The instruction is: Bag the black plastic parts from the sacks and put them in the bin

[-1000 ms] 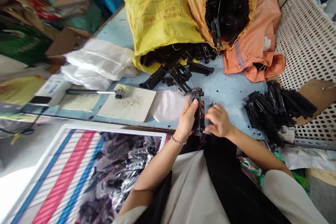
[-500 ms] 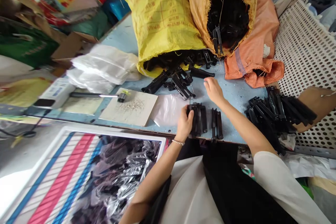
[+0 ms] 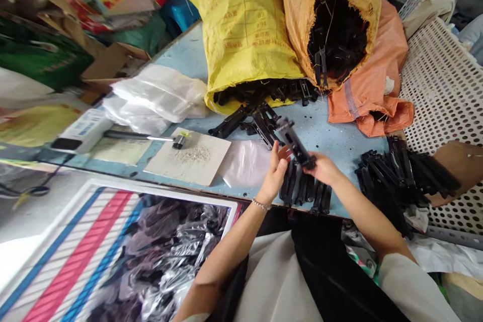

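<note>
Right hand (image 3: 323, 168) closed around the near end of a black part (image 3: 296, 143), held tilted above the bench (image 3: 320, 131), far end leaning left; slightly blurred. Left hand (image 3: 274, 176) partly open, thumb and fingers apart, right beside the part; can't tell from here if it's touching. Row of similar parts (image 3: 305, 188) lies below, along the bench's near edge. Loose pile (image 3: 260, 123) at the mouth of the yellow sack (image 3: 245, 30). Hammer (image 3: 158, 137) head rests on the board (image 3: 204, 161), off to the left.
</note>
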Available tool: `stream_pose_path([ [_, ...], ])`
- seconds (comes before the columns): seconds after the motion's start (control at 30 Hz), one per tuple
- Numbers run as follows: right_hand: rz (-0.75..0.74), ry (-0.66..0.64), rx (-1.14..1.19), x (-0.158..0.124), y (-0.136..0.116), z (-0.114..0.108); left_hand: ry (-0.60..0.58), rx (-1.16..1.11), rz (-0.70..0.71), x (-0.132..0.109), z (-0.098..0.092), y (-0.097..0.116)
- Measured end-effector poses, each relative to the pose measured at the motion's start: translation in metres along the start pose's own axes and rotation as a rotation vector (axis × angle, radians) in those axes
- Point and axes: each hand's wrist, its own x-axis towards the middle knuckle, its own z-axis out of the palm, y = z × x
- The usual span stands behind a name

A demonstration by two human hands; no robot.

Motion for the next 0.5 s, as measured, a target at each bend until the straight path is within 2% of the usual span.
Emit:
stream_pose_path([
  [0.07,0.016,-0.038,-0.017,-0.036,-0.007,0.006,-0.050,-0.138,-0.069,-0.001,0.014,0.014],
  [0.13,-0.028,0.058,-0.094,-0.057,-0.022,0.003,-0.095,-0.177,-0.178,-0.009,0.025,0.029],
  [0.23,-0.293,0.301,-0.375,-0.065,-0.046,-0.007,-0.142,-0.172,-0.310,-0.025,0.036,0.046],
  [0.3,-0.462,0.349,-0.571,-0.060,-0.056,-0.008,-0.173,-0.147,-0.353,-0.035,0.041,0.052],
  [0.33,-0.497,0.336,-0.602,-0.057,-0.058,-0.005,-0.181,-0.120,-0.350,-0.038,0.043,0.053],
  [0.4,-0.449,0.320,-0.521,-0.050,-0.058,0.006,-0.157,-0.033,-0.279,-0.041,0.045,0.052],
  [0.5,-0.202,0.227,-0.247,-0.046,-0.052,0.024,-0.053,0.054,-0.156,-0.039,0.040,0.048],
])
